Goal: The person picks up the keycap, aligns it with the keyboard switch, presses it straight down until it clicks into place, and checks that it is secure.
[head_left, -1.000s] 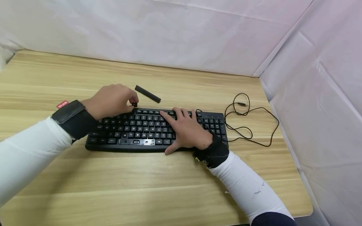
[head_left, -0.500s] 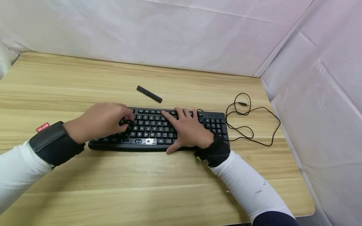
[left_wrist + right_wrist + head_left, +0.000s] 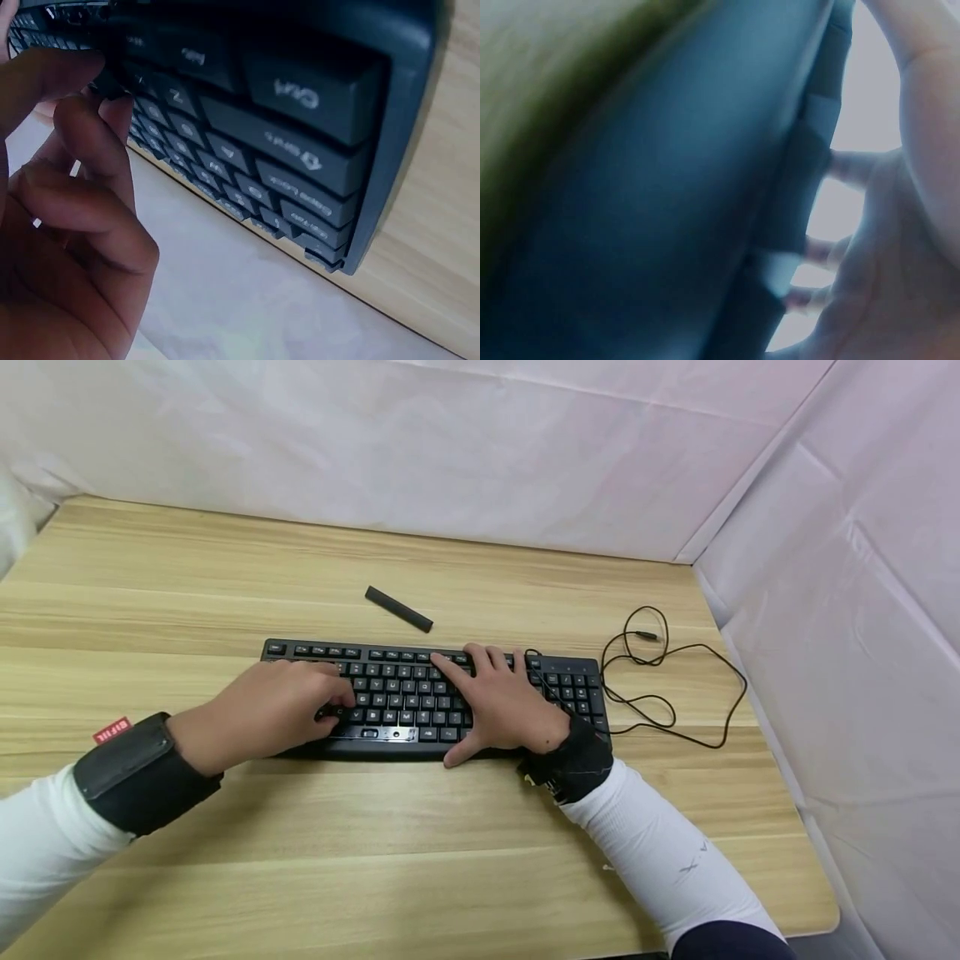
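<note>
A black keyboard point(image 3: 390, 750) lies on the wooden table, with a bare slot point(image 3: 386, 734) in its bottom row. My left hand point(image 3: 273, 710) pinches a small black keycap point(image 3: 340, 712) between thumb and curled fingers, low over the letter keys left of that slot. The left wrist view shows the thumb and fingertips close together at the keycap point(image 3: 109, 84), mostly hidden by them. My right hand point(image 3: 502, 706) rests spread across the keyboard's right part, its thumb at the front edge. Behind the keyboard lies a long black spacebar cap point(image 3: 399, 609).
A black cable point(image 3: 652, 697) with its plug point(image 3: 647, 635) lies coiled on the table point(image 3: 420, 852) to the right of the keyboard. White sheeting point(image 3: 450, 452) stands along the back and the right side of the table.
My left hand has come forward with the keycap, from the keyboard's back edge down to the lower letter rows. The right hand stays in place on the keyboard.
</note>
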A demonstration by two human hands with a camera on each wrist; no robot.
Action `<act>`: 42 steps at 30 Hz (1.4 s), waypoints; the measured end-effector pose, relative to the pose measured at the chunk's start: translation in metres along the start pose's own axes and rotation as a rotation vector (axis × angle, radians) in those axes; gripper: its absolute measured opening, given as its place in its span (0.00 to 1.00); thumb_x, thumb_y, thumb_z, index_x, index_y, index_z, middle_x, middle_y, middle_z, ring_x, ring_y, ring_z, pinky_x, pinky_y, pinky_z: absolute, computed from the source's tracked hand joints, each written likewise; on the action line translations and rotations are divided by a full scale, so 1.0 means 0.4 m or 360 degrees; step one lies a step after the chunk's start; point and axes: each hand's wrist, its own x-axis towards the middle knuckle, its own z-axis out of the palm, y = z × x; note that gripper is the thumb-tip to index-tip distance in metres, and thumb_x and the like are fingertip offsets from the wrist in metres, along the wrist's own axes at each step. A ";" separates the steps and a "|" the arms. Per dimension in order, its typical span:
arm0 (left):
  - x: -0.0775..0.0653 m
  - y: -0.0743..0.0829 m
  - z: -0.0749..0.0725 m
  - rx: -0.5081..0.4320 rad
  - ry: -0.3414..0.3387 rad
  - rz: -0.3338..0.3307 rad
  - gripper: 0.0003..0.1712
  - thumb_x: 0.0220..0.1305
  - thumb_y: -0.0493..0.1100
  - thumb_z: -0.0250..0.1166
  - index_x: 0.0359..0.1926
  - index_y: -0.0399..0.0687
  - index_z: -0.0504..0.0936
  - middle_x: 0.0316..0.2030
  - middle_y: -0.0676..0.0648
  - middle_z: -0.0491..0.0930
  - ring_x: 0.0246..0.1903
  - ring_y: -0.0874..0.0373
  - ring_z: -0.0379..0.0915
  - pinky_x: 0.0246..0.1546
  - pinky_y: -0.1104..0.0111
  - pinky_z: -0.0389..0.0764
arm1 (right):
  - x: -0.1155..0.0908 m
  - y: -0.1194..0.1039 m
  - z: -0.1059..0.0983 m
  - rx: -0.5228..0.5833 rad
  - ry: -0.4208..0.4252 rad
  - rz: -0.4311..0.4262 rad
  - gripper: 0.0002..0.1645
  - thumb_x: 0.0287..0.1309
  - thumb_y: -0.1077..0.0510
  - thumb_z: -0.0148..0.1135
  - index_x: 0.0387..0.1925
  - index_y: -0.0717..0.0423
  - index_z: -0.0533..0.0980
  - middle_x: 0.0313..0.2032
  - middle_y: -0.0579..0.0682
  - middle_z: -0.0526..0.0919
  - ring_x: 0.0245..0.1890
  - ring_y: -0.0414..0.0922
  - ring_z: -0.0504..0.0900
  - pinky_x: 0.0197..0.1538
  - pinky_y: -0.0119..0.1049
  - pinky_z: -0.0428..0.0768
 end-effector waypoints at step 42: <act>-0.019 0.004 0.017 0.0064 0.0136 0.0015 0.08 0.44 0.36 0.74 0.30 0.48 0.87 0.28 0.47 0.85 0.27 0.54 0.79 0.21 0.57 0.81 | 0.004 0.000 -0.001 -0.0010 -0.0021 0.0009 0.80 0.19 0.17 0.63 0.74 0.40 0.42 0.67 0.63 0.51 0.64 0.61 0.50 0.60 0.71 0.47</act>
